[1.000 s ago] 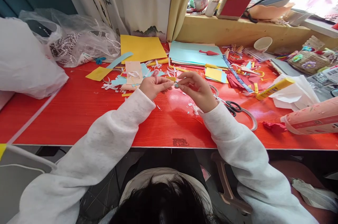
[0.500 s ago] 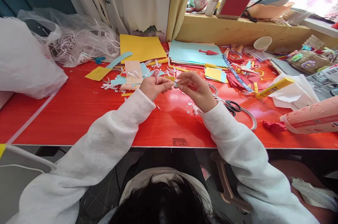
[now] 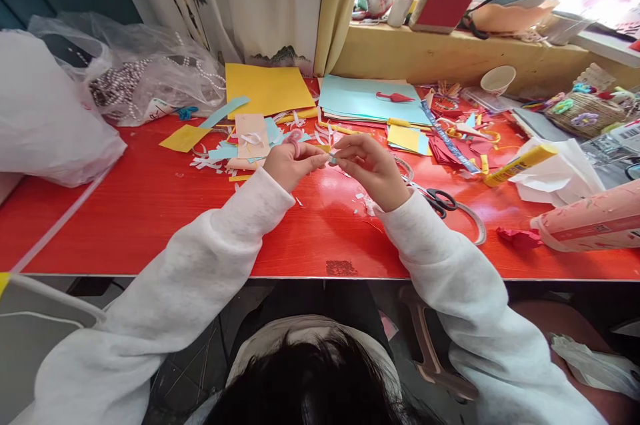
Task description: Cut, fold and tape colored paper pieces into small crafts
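Observation:
Above the middle of the table, my left hand (image 3: 290, 166) and my right hand (image 3: 371, 168) meet fingertip to fingertip. Pinched between them is a small light-blue piece of paper (image 3: 333, 159), mostly hidden by the fingers. A pink curled shape (image 3: 294, 136) shows at the top of my left hand; I cannot tell whether it is held. Beyond the hands lie cut paper scraps, among them a pale peach sheet (image 3: 251, 126). Black-handled scissors (image 3: 441, 201) rest right of my right wrist, partly covered by it.
At the back are a yellow sheet (image 3: 267, 88) and a stack of light-blue sheets (image 3: 350, 97). Bags (image 3: 55, 111) stand at left. On the right lie a yellow glue stick (image 3: 520, 166), a white tissue (image 3: 565, 178), a pink cylinder (image 3: 595, 218) and a paper cup (image 3: 498, 80).
Hardly anything differs. Both hands keep their pinch on the blue paper, and the whole view has shifted very slightly.

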`<state>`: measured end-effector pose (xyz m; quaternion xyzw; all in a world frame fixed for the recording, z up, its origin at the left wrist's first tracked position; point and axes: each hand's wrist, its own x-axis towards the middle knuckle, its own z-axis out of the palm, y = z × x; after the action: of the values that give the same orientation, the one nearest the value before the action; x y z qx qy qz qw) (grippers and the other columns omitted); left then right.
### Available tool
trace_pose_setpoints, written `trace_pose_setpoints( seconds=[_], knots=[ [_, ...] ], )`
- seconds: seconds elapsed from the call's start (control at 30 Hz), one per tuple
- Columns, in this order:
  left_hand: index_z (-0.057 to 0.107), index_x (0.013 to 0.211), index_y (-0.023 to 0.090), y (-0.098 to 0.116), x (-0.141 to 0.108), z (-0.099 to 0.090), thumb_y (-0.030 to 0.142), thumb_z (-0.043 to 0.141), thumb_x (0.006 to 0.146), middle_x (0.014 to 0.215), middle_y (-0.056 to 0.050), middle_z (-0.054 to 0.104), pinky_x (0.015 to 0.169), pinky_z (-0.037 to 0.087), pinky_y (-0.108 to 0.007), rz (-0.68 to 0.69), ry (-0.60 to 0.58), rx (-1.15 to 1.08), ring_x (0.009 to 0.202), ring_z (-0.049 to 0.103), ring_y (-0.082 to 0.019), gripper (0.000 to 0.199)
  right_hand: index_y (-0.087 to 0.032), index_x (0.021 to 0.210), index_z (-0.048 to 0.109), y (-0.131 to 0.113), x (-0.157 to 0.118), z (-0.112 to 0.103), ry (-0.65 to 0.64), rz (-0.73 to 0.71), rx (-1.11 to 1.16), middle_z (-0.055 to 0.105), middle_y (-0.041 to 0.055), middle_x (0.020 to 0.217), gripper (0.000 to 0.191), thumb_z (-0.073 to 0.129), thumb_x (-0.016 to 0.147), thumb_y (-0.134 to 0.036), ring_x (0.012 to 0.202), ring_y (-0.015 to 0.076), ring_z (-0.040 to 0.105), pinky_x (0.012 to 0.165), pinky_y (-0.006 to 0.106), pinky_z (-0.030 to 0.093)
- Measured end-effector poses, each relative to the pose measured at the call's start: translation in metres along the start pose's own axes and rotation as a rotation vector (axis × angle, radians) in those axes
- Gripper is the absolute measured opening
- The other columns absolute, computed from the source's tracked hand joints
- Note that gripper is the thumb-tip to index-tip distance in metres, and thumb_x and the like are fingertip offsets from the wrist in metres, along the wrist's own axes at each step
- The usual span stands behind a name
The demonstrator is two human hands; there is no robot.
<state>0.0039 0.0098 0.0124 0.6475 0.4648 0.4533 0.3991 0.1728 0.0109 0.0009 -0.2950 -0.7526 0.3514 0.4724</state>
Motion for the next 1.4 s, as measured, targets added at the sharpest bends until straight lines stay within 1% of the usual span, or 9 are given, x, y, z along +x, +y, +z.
trace_pose_setpoints(
  seconds=[0.2,0.43,0.63,0.8,0.97,1.17,1.23,1.33,1.4],
  knots=[
    [0.064,0.07,0.013,-0.0019,-0.0016,0.0029,0.036,0.066,0.064,0.066,-0.001,0.064,0.071,0.046,-0.029,-0.017,-0.003,-0.071,0.066,0.056,-0.012,0.024,-0.022,0.098,0.049,-0.0004,-0.0011,0.0024,0.015,0.023,0.013,0.06,0.0007,0.083,0.024,0.057,0.079,-0.034,0.081,0.0128,0.06,0.069,0.028,0.048],
    [0.065,0.072,0.013,-0.001,-0.0044,0.0044,0.03,0.066,0.065,0.071,-0.003,0.066,0.078,0.045,-0.032,-0.003,0.011,-0.049,0.074,0.059,-0.014,0.019,-0.023,0.097,0.049,0.0022,-0.0015,0.0046,0.047,0.014,-0.017,0.058,0.0004,0.084,0.025,0.059,0.077,-0.035,0.077,0.0113,0.058,0.065,0.026,0.047],
    [0.066,0.074,0.014,-0.002,-0.0048,0.005,0.031,0.066,0.066,0.073,-0.003,0.067,0.077,0.047,-0.031,0.006,-0.009,-0.055,0.074,0.059,-0.015,0.019,-0.022,0.091,0.048,0.0018,-0.0009,0.0051,0.066,-0.003,-0.015,0.055,-0.0003,0.085,0.02,0.06,0.076,-0.03,0.077,0.0106,0.056,0.062,0.025,0.045],
    [0.067,0.072,0.014,-0.0033,-0.0045,0.0045,0.03,0.065,0.066,0.072,-0.003,0.067,0.083,0.045,-0.033,0.028,0.035,0.022,0.078,0.059,-0.016,0.016,-0.022,0.083,0.047,0.0004,-0.0009,0.0053,0.075,-0.002,-0.013,0.052,-0.0012,0.081,0.015,0.059,0.075,-0.024,0.072,0.0092,0.053,0.06,0.024,0.042],
    [0.068,0.078,0.014,-0.0031,-0.0042,0.0034,0.033,0.055,0.074,0.071,-0.003,0.067,0.081,0.045,-0.031,0.039,0.023,0.03,0.076,0.059,-0.015,0.023,-0.021,0.077,0.045,-0.0003,-0.0006,0.0044,0.096,-0.007,0.017,0.048,-0.0025,0.075,0.014,0.058,0.074,-0.018,0.068,0.0084,0.05,0.059,0.025,0.041],
    [0.068,0.078,0.014,-0.0047,-0.0041,0.0022,0.036,0.052,0.075,0.074,-0.005,0.067,0.078,0.045,-0.029,0.028,0.02,0.079,0.076,0.059,-0.015,0.027,-0.021,0.077,0.044,0.0006,-0.0006,0.0036,0.07,0.004,0.009,0.049,-0.0021,0.075,0.012,0.057,0.076,-0.02,0.068,0.0095,0.051,0.061,0.027,0.042],
    [0.068,0.083,0.015,-0.0068,-0.0042,0.0016,0.037,0.052,0.076,0.077,-0.005,0.068,0.077,0.045,-0.028,0.017,0.042,0.102,0.076,0.059,-0.015,0.028,-0.02,0.077,0.045,0.0011,-0.0009,0.0039,0.059,0.017,0.005,0.05,-0.0017,0.076,0.012,0.056,0.077,-0.021,0.069,0.0099,0.051,0.062,0.027,0.043],
    [0.066,0.097,0.018,-0.0098,-0.0041,0.0008,0.038,0.049,0.078,0.082,-0.003,0.068,0.076,0.045,-0.026,0.038,0.116,0.12,0.077,0.059,-0.014,0.032,-0.02,0.078,0.044,0.0014,-0.001,0.0047,0.064,0.019,0.029,0.05,-0.0015,0.075,0.013,0.057,0.076,-0.023,0.071,0.0105,0.052,0.063,0.027,0.043],
    [0.063,0.102,0.02,-0.0102,-0.0043,0.0008,0.041,0.047,0.079,0.081,-0.003,0.067,0.075,0.045,-0.026,0.059,0.121,0.122,0.077,0.059,-0.014,0.035,-0.02,0.078,0.044,0.0016,-0.0009,0.0051,0.078,0.022,0.048,0.05,-0.0015,0.076,0.015,0.058,0.076,-0.025,0.072,0.0106,0.053,0.064,0.026,0.043]
  ],
)
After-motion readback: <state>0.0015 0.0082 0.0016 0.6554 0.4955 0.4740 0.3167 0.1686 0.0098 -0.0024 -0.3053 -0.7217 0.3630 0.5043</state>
